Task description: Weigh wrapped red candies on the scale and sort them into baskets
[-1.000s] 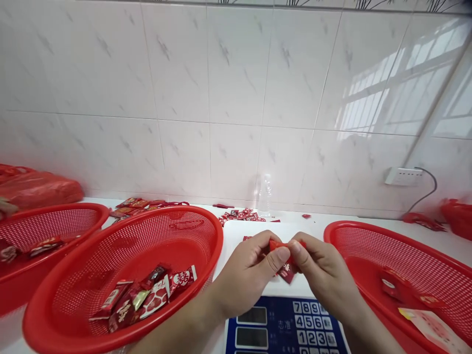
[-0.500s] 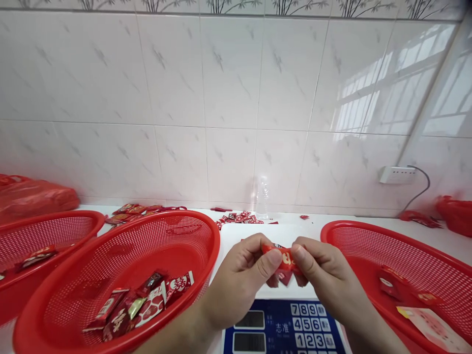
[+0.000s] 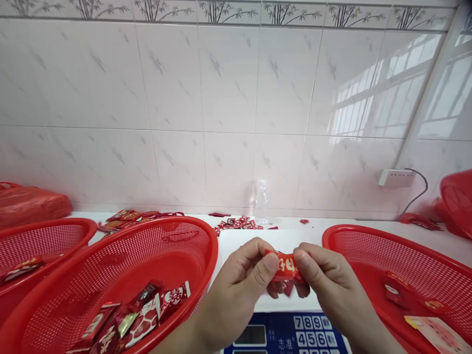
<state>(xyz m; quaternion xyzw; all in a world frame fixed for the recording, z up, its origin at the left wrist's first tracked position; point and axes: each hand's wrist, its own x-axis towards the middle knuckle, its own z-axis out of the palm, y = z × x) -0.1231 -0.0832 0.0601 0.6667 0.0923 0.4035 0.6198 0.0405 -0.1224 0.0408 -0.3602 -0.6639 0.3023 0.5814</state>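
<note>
My left hand [image 3: 245,280] and my right hand [image 3: 328,282] pinch a small red wrapped candy [image 3: 285,264] with gold lettering, one at each end, thumbs on top. It is held level above the white pan of a digital scale [image 3: 228,246]. Something dark red shows just below it between my fingers, partly hidden. The scale's blue keypad [image 3: 313,339] lies under my wrists. To the left, a red plastic basket [image 3: 173,246] holds several wrapped sweets [image 3: 147,319].
At right stands another red basket [image 3: 354,241] with a few packets and a pink card [image 3: 435,332]. A third basket [image 3: 47,231] is at far left. Small packets [image 3: 239,223] and a clear plastic bottle [image 3: 261,204] lie along the tiled wall, near a power strip [image 3: 396,178].
The candy has turned so more gold lettering faces me, and both hands sit slightly lower in view. The view has tilted up a little. A red rounded object has appeared at the right edge.
</note>
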